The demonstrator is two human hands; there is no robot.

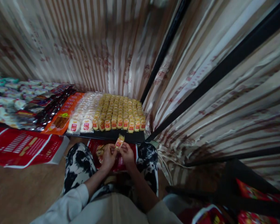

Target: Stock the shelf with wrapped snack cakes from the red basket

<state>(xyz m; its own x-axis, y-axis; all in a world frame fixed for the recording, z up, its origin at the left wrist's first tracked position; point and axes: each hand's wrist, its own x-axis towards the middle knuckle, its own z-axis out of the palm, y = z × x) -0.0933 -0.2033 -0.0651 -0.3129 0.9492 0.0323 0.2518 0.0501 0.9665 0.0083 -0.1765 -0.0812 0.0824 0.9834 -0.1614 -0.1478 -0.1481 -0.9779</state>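
Between my two hands, above my lap, is a small yellow snack packet point(119, 142) with a red and white label. The fingers of my left hand point(109, 155) pinch its lower left side. On the lower right, my right hand point(127, 153) grips the same packet with thumb and fingers. Below the hands a red printed bag point(121, 163) lies between my knees, with more yellow packets point(100, 152) at its left. Just beyond stand rows of matching yellow packets point(119, 113) on a black shelf point(114, 135).
Left of the rows are white round packets point(80, 113), an orange package point(60, 119), dark shiny packs point(50, 107) and many pale packs point(11, 99). Another red bag point(25, 146) hangs at the shelf's front left. Black poles point(214, 79) and a striped curtain point(93, 40) enclose the right and back.
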